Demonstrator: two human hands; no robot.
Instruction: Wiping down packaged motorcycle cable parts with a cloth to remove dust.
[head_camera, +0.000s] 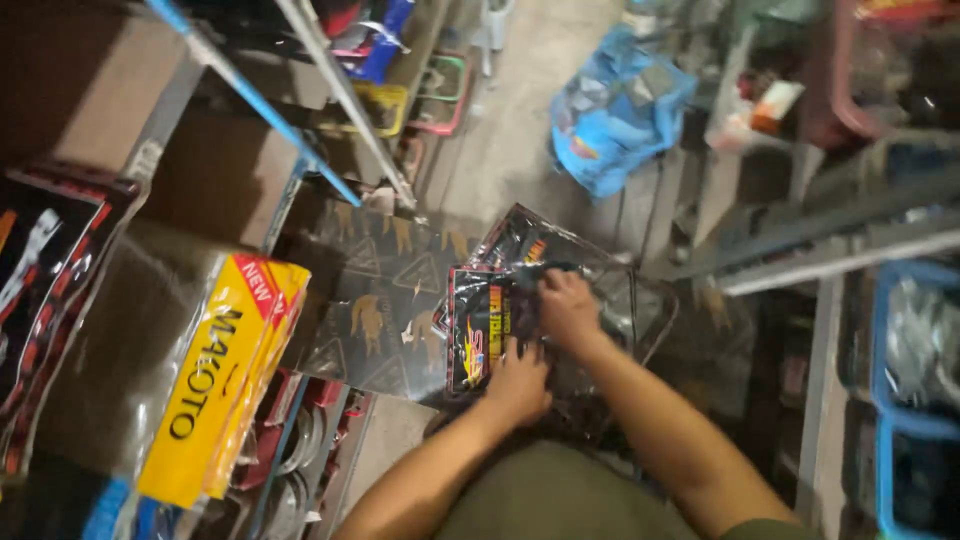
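Pinching a black plastic packet (480, 335) between both grips, left hand (520, 380) below, right hand (567, 308) atop

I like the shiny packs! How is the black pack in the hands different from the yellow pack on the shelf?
The black pack is dark with red and yellow print; the yellow pack is bright yellow with a red corner. The black pack is held by the left hand and the right hand; the yellow pack sits untouched on the shelf. Both look like flat, glossy plastic packs.
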